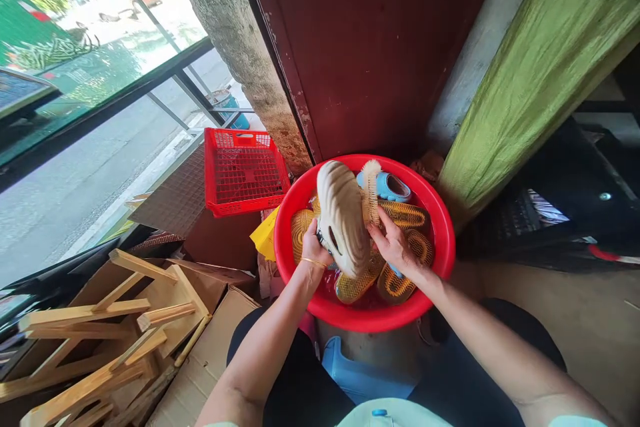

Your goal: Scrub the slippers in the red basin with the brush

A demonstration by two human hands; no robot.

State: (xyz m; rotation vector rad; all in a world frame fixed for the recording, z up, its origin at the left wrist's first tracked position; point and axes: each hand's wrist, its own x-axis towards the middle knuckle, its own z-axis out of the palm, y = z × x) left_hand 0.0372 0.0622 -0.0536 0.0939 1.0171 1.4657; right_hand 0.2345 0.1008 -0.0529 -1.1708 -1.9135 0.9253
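Note:
A cream clog with a ridged surface (343,213) is held over the red tub (373,323) by my left hand (316,247), whose fingers wrap round its opening side. In my right hand (393,240) is a pale-bristled brush (371,190), upright against the clog's right side. Below them, in the tub, lie several shoes: a light blue one (395,187) at the back, and brown-and-yellow soles such as one at the right (403,213) and another at the front (355,285). The held clog and my hands hide part of the tub's contents.
A red plastic crate (245,203) stands behind the tub's left side, with a yellow sheet (265,235) below it. Wooden stools (105,327) and cardboard (215,340) fill the left. A green curtain (530,80) hangs at right, and a blue stool (360,373) is between my legs.

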